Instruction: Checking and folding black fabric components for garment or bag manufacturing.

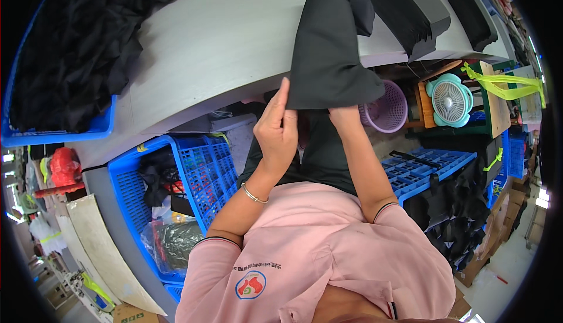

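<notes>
Grey and wide, the bench (223,36) curves across the upper part of the view. On its left end sits a blue bin (58,131) heaped with loose black fabric (76,41). Toward the right end lie two stacks of black cut pieces (404,6), one beside the other.

A black fabric piece (328,47) hangs over the near edge of the bench, its upper part lying on the bench top and its lower edge drooping below the rim. The left hand (277,129) is raised at that lower edge, fingers (282,95) straight and pressed together, touching the cloth at its left corner. The right hand (346,118) meets the same edge from below; its fingers are hidden behind the cloth, so I cannot tell whether they pinch it. A thin bracelet (253,194) circles the left wrist, and both arms come out of pink sleeves.

Under the bench stands a blue perforated crate (199,170) with dark items inside. To the right are a lilac mesh basket (390,112), a small teal fan (450,101) and another blue crate (425,170).
</notes>
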`<state>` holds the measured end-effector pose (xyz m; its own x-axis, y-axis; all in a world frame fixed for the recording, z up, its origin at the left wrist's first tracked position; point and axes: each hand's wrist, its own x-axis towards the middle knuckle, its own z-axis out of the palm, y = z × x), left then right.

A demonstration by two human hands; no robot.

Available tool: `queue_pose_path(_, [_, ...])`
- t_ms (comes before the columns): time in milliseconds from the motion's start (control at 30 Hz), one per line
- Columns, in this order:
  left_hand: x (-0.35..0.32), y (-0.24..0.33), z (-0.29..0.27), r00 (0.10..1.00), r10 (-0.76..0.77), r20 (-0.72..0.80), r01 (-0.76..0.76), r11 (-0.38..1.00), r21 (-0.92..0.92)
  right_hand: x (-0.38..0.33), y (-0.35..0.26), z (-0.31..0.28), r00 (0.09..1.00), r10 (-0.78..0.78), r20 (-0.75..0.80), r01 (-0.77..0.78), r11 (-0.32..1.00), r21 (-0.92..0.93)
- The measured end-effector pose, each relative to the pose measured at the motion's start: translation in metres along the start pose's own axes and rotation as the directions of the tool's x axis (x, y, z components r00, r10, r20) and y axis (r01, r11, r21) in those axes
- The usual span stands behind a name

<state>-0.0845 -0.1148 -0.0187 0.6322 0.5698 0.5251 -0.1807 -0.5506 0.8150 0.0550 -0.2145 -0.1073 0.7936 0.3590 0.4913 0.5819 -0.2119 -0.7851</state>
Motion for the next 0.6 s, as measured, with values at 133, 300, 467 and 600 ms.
queue_pose_path(133, [-0.004, -0.019, -0.011, 0.889, -0.454, -0.054, 0.435, 0.877, -0.202, 0.048, -0.085, -0.040, 0.663, 0.328, 0.673, -0.720, 0.526, 0.452])
queue_pose_path(300, [-0.017, -0.033, 0.018, 0.809, -0.583, 0.067, 0.523, 0.664, -0.534, 0.039, -0.075, -0.006, 0.915, 0.035, 0.401, 0.183, 0.850, -0.494])
queue_pose_path(467, [-0.014, -0.036, 0.029, 0.632, -0.717, 0.295, 0.703, 0.370, -0.607, 0.035, -0.083, 0.012, 0.963, -0.040, 0.267, 0.214, 0.715, -0.666])
queue_pose_path(600, [-0.007, -0.023, 0.032, 0.636, -0.699, 0.326, 0.684, 0.316, -0.658, 0.027, -0.106, 0.010, 0.960, -0.116, 0.257, 0.228, 0.854, -0.468])
